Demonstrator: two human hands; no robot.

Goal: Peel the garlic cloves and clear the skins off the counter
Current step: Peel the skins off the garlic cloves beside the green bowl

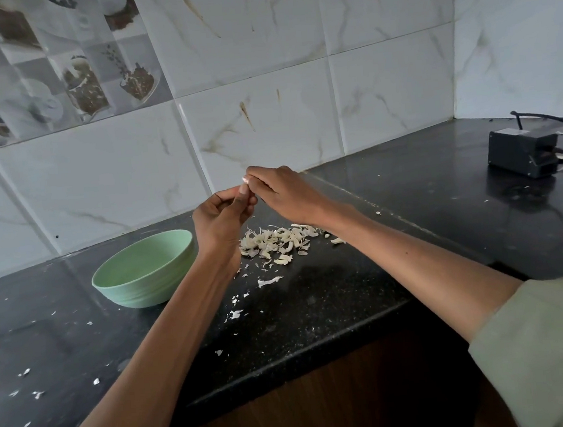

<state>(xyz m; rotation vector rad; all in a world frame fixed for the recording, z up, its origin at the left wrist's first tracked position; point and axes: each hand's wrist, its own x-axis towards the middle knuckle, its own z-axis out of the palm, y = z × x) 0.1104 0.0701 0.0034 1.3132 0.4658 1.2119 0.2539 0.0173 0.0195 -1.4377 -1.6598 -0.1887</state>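
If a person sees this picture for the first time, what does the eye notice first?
Both hands, left hand and right hand, meet above the black counter, pinching a garlic clove. Under them lies a pile of garlic skins. A green bowl stands left of it.

Bowl (144, 269) stands on the bench (350, 296). Pile of skins (277, 243) lies right of the bowl. Box with cable (521, 152) sits far right of the bowl, near the wall corner.
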